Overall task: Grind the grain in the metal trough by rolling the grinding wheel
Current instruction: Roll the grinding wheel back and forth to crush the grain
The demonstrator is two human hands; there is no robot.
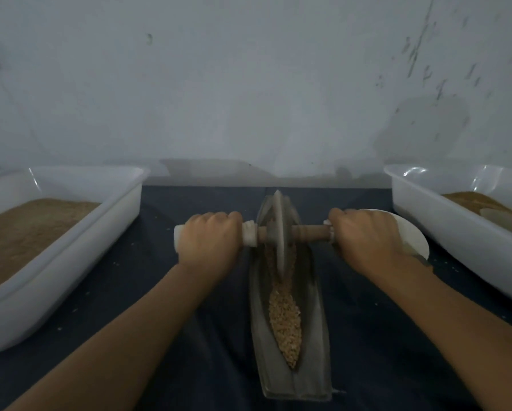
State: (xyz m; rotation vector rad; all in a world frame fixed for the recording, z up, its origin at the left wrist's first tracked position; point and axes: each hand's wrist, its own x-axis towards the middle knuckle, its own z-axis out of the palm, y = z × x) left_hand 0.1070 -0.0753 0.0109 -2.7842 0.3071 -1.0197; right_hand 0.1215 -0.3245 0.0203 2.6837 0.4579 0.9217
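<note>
At frame centre, the left hand (pixel 209 238) and right hand (pixel 364 235) curl fingers around the axle of the grinding wheel (pixel 278 232), probably heavy and rigid, standing in the grain-filled metal trough (pixel 311 336).

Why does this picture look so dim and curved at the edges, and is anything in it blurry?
Head view: dim, bluish light; the wide lens bows the left tub and right tub outward. Small glare streaks sit on the tub rims. The grinding wheel, gripped by the left hand and right hand, looks slightly soft; the grain stays fairly sharp.
</note>
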